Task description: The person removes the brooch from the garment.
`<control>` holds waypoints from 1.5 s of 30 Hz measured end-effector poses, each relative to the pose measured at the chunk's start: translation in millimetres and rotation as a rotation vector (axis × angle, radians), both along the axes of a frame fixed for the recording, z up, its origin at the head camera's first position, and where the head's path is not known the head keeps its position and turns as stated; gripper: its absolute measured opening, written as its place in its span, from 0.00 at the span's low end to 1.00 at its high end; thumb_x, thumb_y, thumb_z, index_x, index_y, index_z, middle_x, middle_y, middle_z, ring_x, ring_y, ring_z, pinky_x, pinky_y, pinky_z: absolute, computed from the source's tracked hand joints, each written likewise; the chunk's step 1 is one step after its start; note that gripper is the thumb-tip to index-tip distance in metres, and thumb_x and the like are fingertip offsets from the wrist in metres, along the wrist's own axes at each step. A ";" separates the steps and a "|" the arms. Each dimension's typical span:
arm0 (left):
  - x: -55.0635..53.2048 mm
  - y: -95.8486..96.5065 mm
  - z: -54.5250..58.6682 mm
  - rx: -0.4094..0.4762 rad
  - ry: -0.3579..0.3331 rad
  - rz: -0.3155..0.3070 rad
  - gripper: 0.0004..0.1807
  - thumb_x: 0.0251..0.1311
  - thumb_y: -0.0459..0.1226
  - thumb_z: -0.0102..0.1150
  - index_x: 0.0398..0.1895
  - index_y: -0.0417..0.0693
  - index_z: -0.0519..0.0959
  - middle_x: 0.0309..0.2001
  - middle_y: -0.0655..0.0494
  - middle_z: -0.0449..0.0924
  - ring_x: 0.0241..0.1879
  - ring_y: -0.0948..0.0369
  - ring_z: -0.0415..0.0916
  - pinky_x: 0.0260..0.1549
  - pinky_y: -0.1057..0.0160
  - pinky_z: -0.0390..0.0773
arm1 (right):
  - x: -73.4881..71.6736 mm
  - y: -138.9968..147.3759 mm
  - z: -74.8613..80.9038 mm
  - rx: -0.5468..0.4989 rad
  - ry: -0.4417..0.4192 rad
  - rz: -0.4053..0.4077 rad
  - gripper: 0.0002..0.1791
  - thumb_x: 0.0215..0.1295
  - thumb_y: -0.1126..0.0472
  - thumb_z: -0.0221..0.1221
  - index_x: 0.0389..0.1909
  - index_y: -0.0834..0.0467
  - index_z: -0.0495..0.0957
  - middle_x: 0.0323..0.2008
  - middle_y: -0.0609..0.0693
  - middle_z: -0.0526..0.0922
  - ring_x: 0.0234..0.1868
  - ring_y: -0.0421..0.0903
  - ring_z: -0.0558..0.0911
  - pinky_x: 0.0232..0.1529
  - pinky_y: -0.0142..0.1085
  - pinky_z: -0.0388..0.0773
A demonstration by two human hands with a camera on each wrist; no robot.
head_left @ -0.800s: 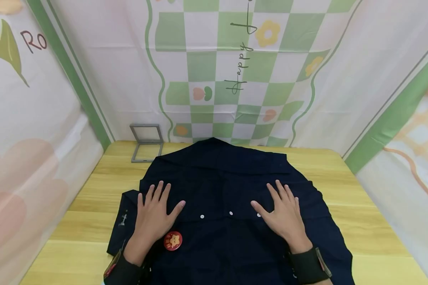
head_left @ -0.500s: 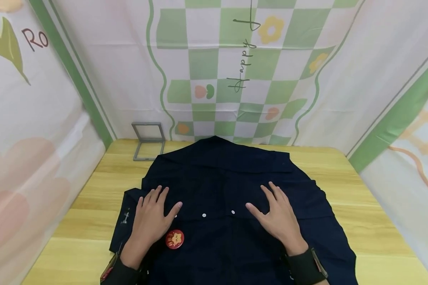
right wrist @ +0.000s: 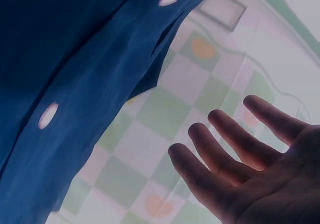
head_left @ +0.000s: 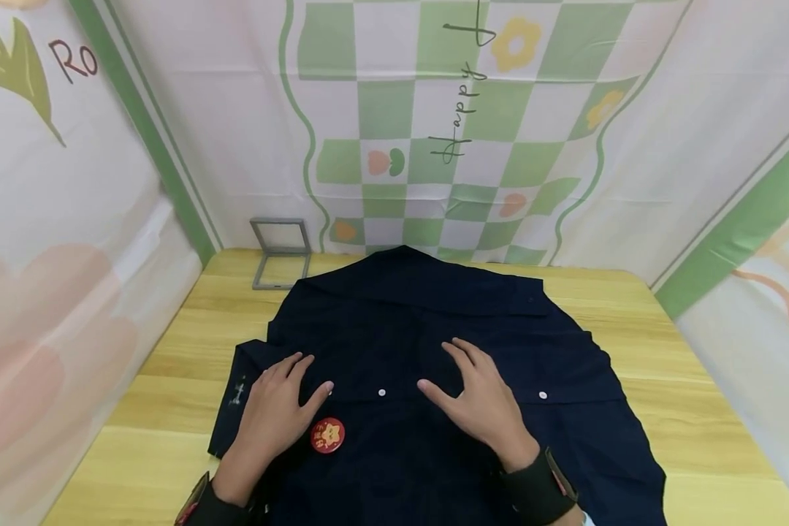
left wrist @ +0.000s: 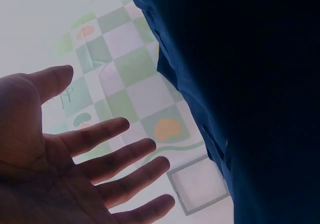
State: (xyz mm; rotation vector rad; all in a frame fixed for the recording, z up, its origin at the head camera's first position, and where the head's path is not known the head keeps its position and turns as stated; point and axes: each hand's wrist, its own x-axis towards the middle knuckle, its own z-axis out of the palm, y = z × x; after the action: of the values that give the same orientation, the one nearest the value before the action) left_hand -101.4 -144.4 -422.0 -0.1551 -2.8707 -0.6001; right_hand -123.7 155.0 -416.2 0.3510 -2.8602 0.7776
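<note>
A dark navy buttoned shirt (head_left: pixel 434 467) lies spread over the table, with white buttons (head_left: pixel 543 395) in a row across it. My left hand (head_left: pixel 276 402) is over its left part, fingers spread and holding nothing. A round red badge (head_left: pixel 327 435) with a yellow star lies on the cloth beside that hand's thumb. My right hand (head_left: pixel 483 398) is over the middle of the shirt, fingers loosely bent and apart. Both wrist views show a gap between the fingers and the navy cloth (left wrist: pixel 270 109). The right wrist view shows two buttons (right wrist: pixel 48 116) along a cloth edge.
Under the shirt is a pale wooden table (head_left: pixel 631 307). A grey hinged frame (head_left: pixel 286 253) stands at its back left against a printed curtain (head_left: pixel 250 131). More printed cloth (head_left: pixel 72 292) hangs at the left side. Both wrists wear black bands (head_left: pixel 540 488).
My right hand has moved left across the shirt toward the middle, uncovering a button. The left hand has shifted slightly, its fingers a little more bent. The head view has tilted slightly.
</note>
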 end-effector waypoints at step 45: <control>4.4 -18.3 -10.7 -0.031 -0.101 -0.022 0.16 0.61 0.45 0.64 0.45 0.43 0.83 0.47 0.46 0.83 0.46 0.48 0.81 0.46 0.46 0.80 | 3.6 -105.5 -11.0 0.033 -0.036 0.339 0.39 0.59 0.28 0.57 0.64 0.50 0.74 0.62 0.51 0.75 0.58 0.51 0.79 0.48 0.46 0.82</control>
State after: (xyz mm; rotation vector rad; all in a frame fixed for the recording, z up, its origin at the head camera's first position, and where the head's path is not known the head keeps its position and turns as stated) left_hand -97.0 -162.6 -432.7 -0.1666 -2.9801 -0.5840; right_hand -120.1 49.5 -427.3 0.8513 -2.8866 0.7949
